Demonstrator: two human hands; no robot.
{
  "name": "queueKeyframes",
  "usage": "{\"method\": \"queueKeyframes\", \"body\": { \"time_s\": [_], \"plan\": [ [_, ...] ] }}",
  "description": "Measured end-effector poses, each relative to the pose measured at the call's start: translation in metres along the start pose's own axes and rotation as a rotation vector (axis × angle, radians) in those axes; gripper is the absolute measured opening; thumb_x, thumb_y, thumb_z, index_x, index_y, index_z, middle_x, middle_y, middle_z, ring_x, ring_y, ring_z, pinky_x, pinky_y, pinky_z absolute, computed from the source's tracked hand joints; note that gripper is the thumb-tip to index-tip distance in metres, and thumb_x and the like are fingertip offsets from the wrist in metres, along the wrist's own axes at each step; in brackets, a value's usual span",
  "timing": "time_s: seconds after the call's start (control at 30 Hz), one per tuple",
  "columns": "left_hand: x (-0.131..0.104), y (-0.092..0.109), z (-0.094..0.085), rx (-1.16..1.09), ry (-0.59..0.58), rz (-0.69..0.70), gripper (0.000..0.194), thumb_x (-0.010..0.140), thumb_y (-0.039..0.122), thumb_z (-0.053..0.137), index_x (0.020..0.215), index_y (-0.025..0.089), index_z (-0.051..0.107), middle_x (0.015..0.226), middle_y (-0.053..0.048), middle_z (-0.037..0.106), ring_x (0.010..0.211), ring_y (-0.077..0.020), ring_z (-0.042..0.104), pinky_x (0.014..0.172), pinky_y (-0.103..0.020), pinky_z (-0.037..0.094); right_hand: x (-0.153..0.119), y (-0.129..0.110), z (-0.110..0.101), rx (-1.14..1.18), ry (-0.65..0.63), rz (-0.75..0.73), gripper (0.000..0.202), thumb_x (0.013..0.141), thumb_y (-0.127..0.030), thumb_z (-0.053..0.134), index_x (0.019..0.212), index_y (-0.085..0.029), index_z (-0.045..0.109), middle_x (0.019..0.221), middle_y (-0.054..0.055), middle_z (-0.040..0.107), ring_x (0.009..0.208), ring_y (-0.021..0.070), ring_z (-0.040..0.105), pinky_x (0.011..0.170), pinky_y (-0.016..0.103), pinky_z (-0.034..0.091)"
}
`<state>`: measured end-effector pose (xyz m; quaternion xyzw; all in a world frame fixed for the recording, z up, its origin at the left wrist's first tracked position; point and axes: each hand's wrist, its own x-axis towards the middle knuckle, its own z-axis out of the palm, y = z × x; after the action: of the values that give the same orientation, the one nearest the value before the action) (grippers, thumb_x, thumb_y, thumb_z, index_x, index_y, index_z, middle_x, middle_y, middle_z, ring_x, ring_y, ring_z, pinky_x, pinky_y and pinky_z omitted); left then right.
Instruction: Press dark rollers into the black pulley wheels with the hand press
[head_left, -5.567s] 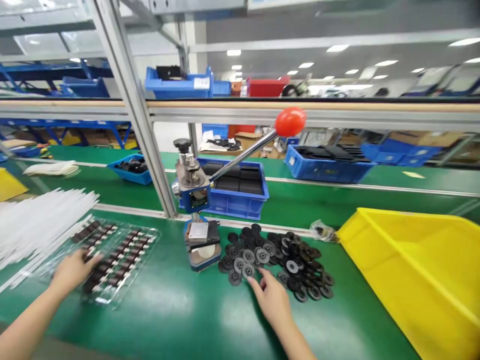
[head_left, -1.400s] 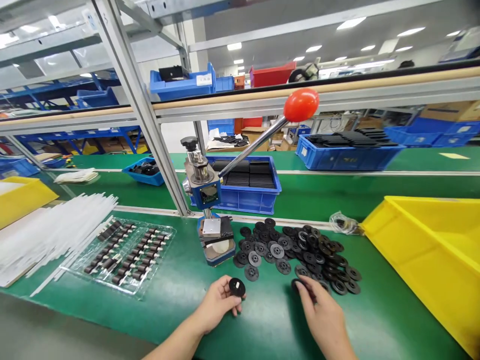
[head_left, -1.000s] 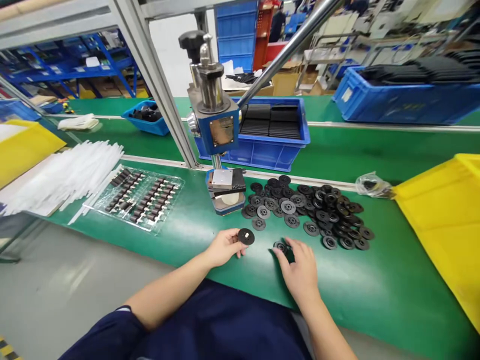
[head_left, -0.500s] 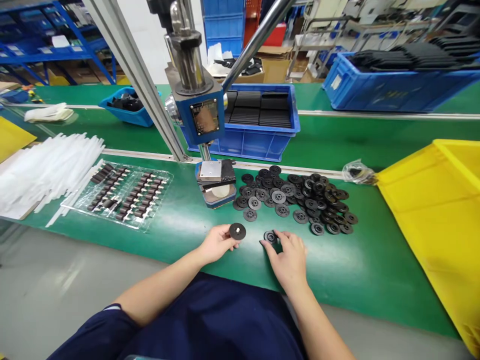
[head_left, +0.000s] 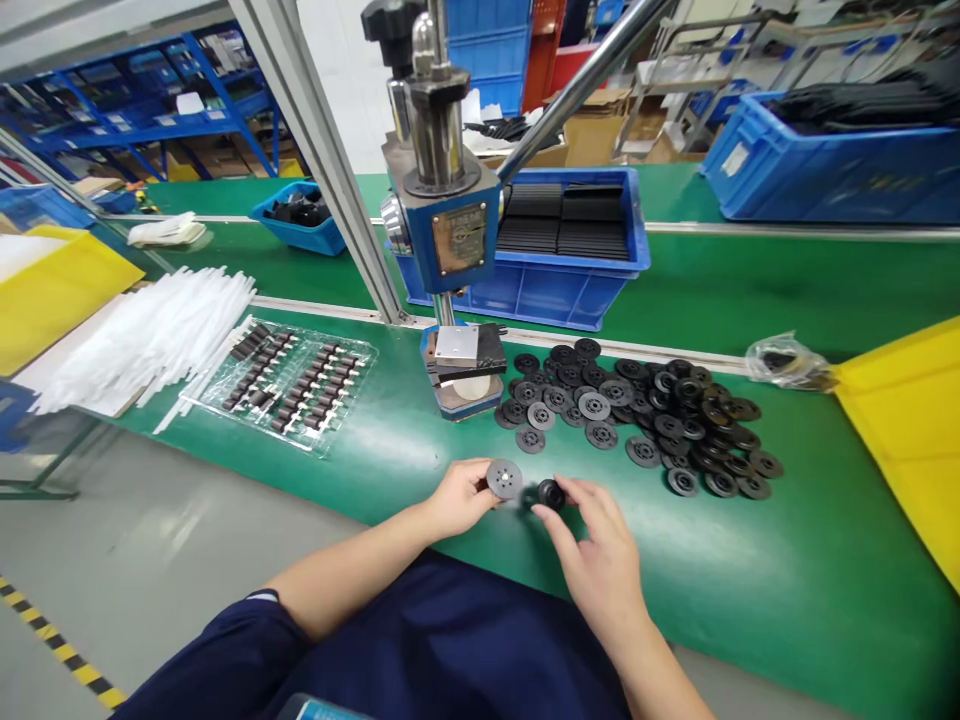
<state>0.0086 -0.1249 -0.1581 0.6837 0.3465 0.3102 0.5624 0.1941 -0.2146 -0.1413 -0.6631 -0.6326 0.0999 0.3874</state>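
My left hand (head_left: 463, 497) pinches a flat black disc (head_left: 504, 480) by its edge; a small white tip shows at its centre and its face is turned toward me. Just right of it, my right hand (head_left: 600, 525) holds a round black cap (head_left: 551, 494) between thumb and fingers. The disc and the cap are apart, a small gap between them. Beyond my hands lies a heap of black discs (head_left: 697, 425) on the green table. Left of the heap stands a blue hand press (head_left: 459, 235) with a metal block (head_left: 457, 345) at its base.
A clear tray (head_left: 322, 445) with rows of small dark parts lies left, beside a pile of white strips (head_left: 150, 330). Behind the press stands a blue crate (head_left: 540, 290) of black pieces. A yellow bin (head_left: 915, 430) borders the right, near a plastic bag (head_left: 784, 358).
The view has swung left, so the bench appears shifted right. My left hand has tilted its disc toward me. My right hand has turned the round cap and keeps hold of it.
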Motion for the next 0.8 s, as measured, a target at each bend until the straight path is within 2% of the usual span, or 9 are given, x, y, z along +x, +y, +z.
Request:
{"method": "queueKeyframes", "body": {
  "time_s": [0.1,0.17,0.4,0.8],
  "plan": [
    [-0.002,0.001,-0.002,0.147,-0.050,0.153,0.018,0.086,0.016,0.058,0.099,0.015,0.071,0.099,-0.009,0.071,0.094,-0.0192,0.065,0.088,-0.033,0.051,0.001,-0.024,0.000,0.062,-0.060,-0.109,0.041,0.092,-0.038,0.058,0.129,-0.021,0.051,0.114,0.009,0.055,0.106,0.0210,0.053,0.090,0.035,0.044],
    [-0.003,0.000,-0.002,0.169,-0.077,0.195,0.025,0.087,0.016,0.056,0.109,0.016,0.068,0.109,-0.010,0.071,0.102,-0.0206,0.065,0.093,-0.035,0.050,0.003,-0.033,0.002,0.032,-0.081,-0.169,0.039,0.092,-0.035,0.059,0.127,-0.020,0.051,0.114,0.009,0.055,0.105,0.0222,0.052,0.089,0.037,0.044],
    [-0.004,-0.003,-0.001,0.170,-0.091,0.210,0.035,0.081,0.007,0.054,0.111,0.018,0.068,0.112,-0.010,0.070,0.105,-0.0216,0.065,0.096,-0.038,0.051,0.004,-0.034,0.007,-0.052,-0.111,-0.229,0.034,0.093,-0.033,0.058,0.124,-0.018,0.053,0.112,0.010,0.058,0.103,0.0236,0.052,0.087,0.039,0.041],
    [-0.003,0.000,-0.002,0.162,-0.103,0.207,0.035,0.082,0.007,0.053,0.112,0.017,0.067,0.116,-0.010,0.069,0.107,-0.0212,0.065,0.097,-0.037,0.050,0.009,-0.037,0.007,-0.074,-0.146,-0.212,0.033,0.093,-0.031,0.058,0.123,-0.016,0.052,0.111,0.009,0.057,0.099,0.0229,0.050,0.083,0.039,0.039]
  ]
}}
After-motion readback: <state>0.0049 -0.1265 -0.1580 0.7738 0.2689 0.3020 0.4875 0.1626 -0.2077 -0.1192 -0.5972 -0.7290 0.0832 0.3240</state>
